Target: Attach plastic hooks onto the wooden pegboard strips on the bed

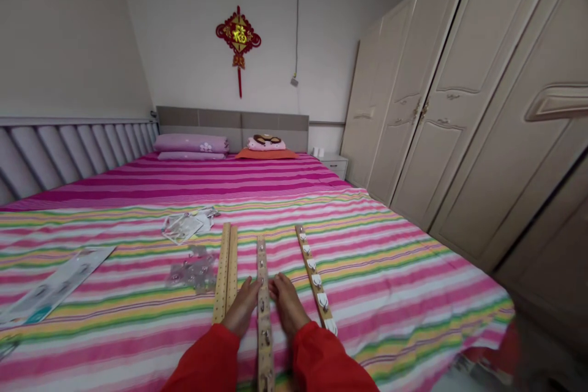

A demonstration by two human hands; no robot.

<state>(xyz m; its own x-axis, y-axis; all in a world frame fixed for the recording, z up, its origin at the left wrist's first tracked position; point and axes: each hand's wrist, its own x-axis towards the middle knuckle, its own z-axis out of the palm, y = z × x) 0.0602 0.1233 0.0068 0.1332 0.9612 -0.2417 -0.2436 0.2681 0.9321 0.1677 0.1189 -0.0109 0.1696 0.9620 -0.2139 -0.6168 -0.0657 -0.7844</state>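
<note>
A long wooden strip with metal hooks in a row [264, 318] lies lengthwise in front of me on the striped bed sheet. My left hand [243, 306] is at its left edge, with the thumb against the wood. My right hand [288, 303] is at the opposite edge, its fingers bent in against the strip. To the left are two bare wooden strips with small holes [223, 272], side by side. Farther right lies another wooden strip bearing white hooks [316, 280]. Clear plastic pieces [193, 269] lie left of the bare strips; their exact kind is hard to make out.
Opened packaging [188, 225] lies beyond the plastic pieces. A long flat package [57, 285] is at far left. Folded bedding [190, 144] and a pillow [266, 144] sit by the headboard [220, 119]. A wardrobe [413, 116] stands along the right.
</note>
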